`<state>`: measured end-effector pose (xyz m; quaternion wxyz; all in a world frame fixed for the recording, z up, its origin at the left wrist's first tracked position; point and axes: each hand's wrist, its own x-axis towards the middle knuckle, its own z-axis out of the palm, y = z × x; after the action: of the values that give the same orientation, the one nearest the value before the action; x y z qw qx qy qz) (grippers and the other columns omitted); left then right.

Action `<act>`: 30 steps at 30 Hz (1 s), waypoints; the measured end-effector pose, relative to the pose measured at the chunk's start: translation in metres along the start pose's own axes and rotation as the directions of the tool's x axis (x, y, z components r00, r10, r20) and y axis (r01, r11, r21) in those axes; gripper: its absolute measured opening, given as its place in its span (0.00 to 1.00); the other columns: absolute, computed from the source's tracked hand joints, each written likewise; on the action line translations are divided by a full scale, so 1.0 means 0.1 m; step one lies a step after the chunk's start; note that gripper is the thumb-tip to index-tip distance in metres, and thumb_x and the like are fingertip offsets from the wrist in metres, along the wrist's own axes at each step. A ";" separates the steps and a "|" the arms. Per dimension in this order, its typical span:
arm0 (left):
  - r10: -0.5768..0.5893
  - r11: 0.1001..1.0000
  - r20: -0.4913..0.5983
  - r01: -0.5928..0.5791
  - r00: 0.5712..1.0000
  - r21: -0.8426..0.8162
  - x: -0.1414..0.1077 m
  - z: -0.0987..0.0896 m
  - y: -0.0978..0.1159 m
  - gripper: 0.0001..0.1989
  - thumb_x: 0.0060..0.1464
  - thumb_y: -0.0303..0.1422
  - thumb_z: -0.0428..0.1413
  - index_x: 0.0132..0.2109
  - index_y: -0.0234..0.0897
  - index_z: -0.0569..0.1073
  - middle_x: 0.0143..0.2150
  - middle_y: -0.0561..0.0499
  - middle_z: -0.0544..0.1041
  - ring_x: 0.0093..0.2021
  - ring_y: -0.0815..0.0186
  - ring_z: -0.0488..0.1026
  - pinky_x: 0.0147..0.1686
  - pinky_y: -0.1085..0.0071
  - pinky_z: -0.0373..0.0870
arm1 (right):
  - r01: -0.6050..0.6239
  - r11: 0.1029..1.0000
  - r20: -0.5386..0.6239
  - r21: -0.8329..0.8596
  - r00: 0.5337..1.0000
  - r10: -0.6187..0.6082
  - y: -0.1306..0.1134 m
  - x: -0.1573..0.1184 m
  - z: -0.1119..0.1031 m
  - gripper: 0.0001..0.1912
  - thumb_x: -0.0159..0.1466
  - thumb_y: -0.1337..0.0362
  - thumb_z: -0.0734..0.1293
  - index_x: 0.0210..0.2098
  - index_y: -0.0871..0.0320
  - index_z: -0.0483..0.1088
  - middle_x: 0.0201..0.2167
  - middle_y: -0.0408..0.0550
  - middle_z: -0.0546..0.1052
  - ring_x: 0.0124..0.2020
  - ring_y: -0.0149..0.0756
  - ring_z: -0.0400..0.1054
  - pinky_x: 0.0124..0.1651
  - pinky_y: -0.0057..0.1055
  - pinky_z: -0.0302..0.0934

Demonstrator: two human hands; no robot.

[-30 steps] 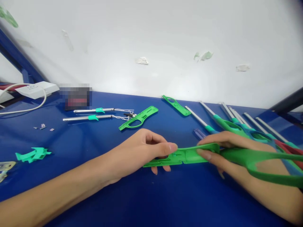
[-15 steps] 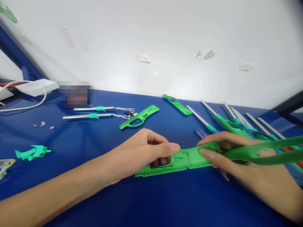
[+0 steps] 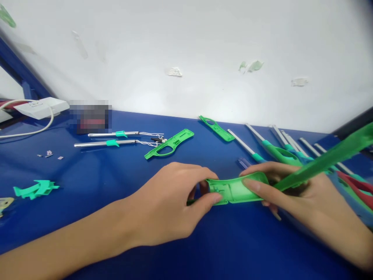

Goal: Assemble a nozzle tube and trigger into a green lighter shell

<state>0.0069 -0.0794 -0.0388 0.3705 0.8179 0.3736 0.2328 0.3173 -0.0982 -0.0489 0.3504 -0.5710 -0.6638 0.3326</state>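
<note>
Between my two hands is a green plastic lighter handle shell, its hollow, ribbed inner side facing me. My left hand is closed on its left end, thumb on the near edge and fingers behind; that end is mostly hidden. My right hand pinches the right end under its thumb. A second green handle shell sticks out of my right hand, slanting up to the right, its lower end hidden by the hand. Behind them on the blue table lie two more shells, one nearer and one by the wall.
Two metal lighter tubes with teal triggers and white wires lie at back left. Teal trigger pieces and tiny scraps are at the left. Several long-tube lighters lie at the right, near a clear purplish piece. A white wall stands behind.
My left hand has shifted its grip, its fingers now over the far edge and its thumb on the near edge. The second shell in my right hand has tilted up more steeply.
</note>
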 end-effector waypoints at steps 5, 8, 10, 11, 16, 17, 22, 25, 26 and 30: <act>0.243 0.897 -0.001 -0.225 0.970 0.381 -0.04 0.06 -0.09 0.20 0.87 0.34 0.54 0.57 0.33 0.92 0.40 0.48 0.90 0.34 0.58 0.86 0.33 0.61 0.73 | -0.003 1.000 -0.047 -0.024 0.999 0.002 -0.03 -0.07 0.05 0.32 0.72 0.24 0.84 0.46 0.47 0.94 0.19 0.41 0.74 0.18 0.42 0.69 0.20 0.37 0.65; 0.310 0.805 0.018 -0.273 0.950 0.527 -0.03 0.06 -0.08 0.23 0.89 0.33 0.51 0.52 0.33 0.91 0.40 0.44 0.91 0.32 0.52 0.87 0.28 0.56 0.66 | -0.007 0.999 -0.051 -0.033 0.999 0.005 -0.02 -0.07 0.05 0.33 0.71 0.23 0.84 0.45 0.47 0.93 0.19 0.42 0.75 0.18 0.42 0.70 0.21 0.37 0.67; 0.378 0.714 0.053 -0.327 0.924 0.619 -0.03 0.06 -0.06 0.24 0.90 0.31 0.49 0.49 0.34 0.89 0.39 0.43 0.90 0.29 0.52 0.85 0.26 0.54 0.62 | 0.000 0.999 -0.014 -0.044 1.000 0.000 0.00 -0.04 0.03 0.34 0.71 0.22 0.84 0.45 0.47 0.93 0.19 0.42 0.76 0.17 0.42 0.70 0.19 0.37 0.65; 0.416 0.660 0.082 -0.362 0.906 0.659 -0.03 0.06 -0.06 0.24 0.89 0.29 0.49 0.48 0.34 0.89 0.37 0.44 0.89 0.28 0.53 0.83 0.25 0.53 0.61 | 0.008 0.999 0.012 -0.053 1.000 -0.007 0.00 -0.03 0.01 0.35 0.71 0.22 0.83 0.45 0.47 0.93 0.20 0.43 0.77 0.17 0.43 0.70 0.18 0.37 0.64; 0.530 0.505 0.166 -0.467 0.831 0.726 -0.06 0.06 -0.06 0.15 0.75 0.21 0.59 0.40 0.36 0.86 0.30 0.51 0.79 0.22 0.60 0.70 0.20 0.55 0.58 | 0.019 0.995 0.033 -0.094 0.999 -0.016 0.01 -0.01 -0.02 0.36 0.71 0.20 0.81 0.45 0.47 0.93 0.20 0.44 0.78 0.17 0.43 0.69 0.17 0.37 0.60; 0.543 0.492 0.171 -0.476 0.822 0.729 -0.06 0.06 -0.06 0.14 0.74 0.20 0.60 0.39 0.36 0.85 0.30 0.52 0.78 0.21 0.61 0.69 0.19 0.55 0.59 | 0.014 0.995 0.024 -0.096 1.000 -0.012 0.01 -0.02 -0.02 0.37 0.71 0.19 0.81 0.45 0.46 0.94 0.19 0.43 0.77 0.17 0.43 0.69 0.17 0.37 0.60; 0.594 0.480 0.104 -0.456 0.797 0.750 -0.06 0.10 -0.08 0.18 0.78 0.20 0.56 0.39 0.37 0.83 0.29 0.54 0.76 0.22 0.61 0.71 0.20 0.56 0.65 | 0.027 0.997 0.091 -0.077 0.996 -0.020 0.06 -0.01 -0.03 0.34 0.72 0.22 0.83 0.46 0.47 0.94 0.22 0.45 0.80 0.18 0.42 0.71 0.18 0.35 0.63; 0.602 0.497 0.042 -0.416 0.797 0.762 -0.07 0.13 -0.08 0.21 0.81 0.22 0.53 0.38 0.39 0.82 0.28 0.55 0.75 0.21 0.61 0.70 0.20 0.56 0.66 | 0.041 0.996 0.088 -0.074 0.996 -0.034 0.13 -0.01 -0.07 0.32 0.73 0.25 0.84 0.48 0.46 0.94 0.24 0.45 0.83 0.19 0.43 0.75 0.19 0.35 0.69; 0.602 0.502 0.029 -0.406 0.798 0.764 -0.07 0.14 -0.08 0.22 0.82 0.22 0.52 0.38 0.39 0.82 0.28 0.55 0.75 0.21 0.61 0.70 0.20 0.56 0.66 | 0.046 0.996 0.090 -0.076 0.995 -0.040 0.15 -0.01 -0.08 0.31 0.74 0.25 0.84 0.49 0.46 0.94 0.25 0.45 0.84 0.19 0.43 0.75 0.19 0.35 0.70; 0.607 0.520 -0.014 -0.383 0.795 0.763 -0.09 0.16 -0.08 0.23 0.81 0.22 0.51 0.37 0.40 0.82 0.27 0.56 0.75 0.20 0.62 0.69 0.19 0.57 0.64 | 0.081 0.993 0.086 -0.086 0.994 -0.073 0.14 -0.02 -0.11 0.28 0.75 0.26 0.83 0.48 0.43 0.94 0.25 0.44 0.85 0.18 0.43 0.77 0.17 0.33 0.71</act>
<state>0.0085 -0.0899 -0.0562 -0.1252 0.9252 0.2306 0.2739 0.3339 -0.0977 -0.0546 0.3095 -0.5457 -0.7134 0.3122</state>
